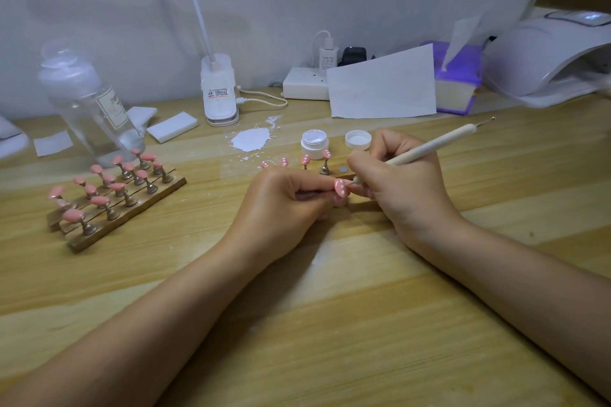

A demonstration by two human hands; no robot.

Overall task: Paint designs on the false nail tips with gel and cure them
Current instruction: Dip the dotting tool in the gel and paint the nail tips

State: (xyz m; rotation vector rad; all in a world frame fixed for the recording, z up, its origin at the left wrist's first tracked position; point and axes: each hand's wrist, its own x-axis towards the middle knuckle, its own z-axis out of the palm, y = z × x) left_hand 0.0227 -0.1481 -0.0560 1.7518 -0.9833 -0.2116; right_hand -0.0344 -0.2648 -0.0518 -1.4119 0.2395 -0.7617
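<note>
Mid-tabletop (330,324), the left hand (281,208) pinches a pink nail tip (340,188); the right hand (400,175) grips a dotting pen (426,149) touching it.

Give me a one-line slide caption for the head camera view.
Left hand holds a pink nail tip while right hand dots it with a dotting pen.

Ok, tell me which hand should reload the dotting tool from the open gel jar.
Right. The right hand already holds the dotting tool, and the open gel jar sits just beyond it. The left hand is busy pinching the pink nail tip.
</note>
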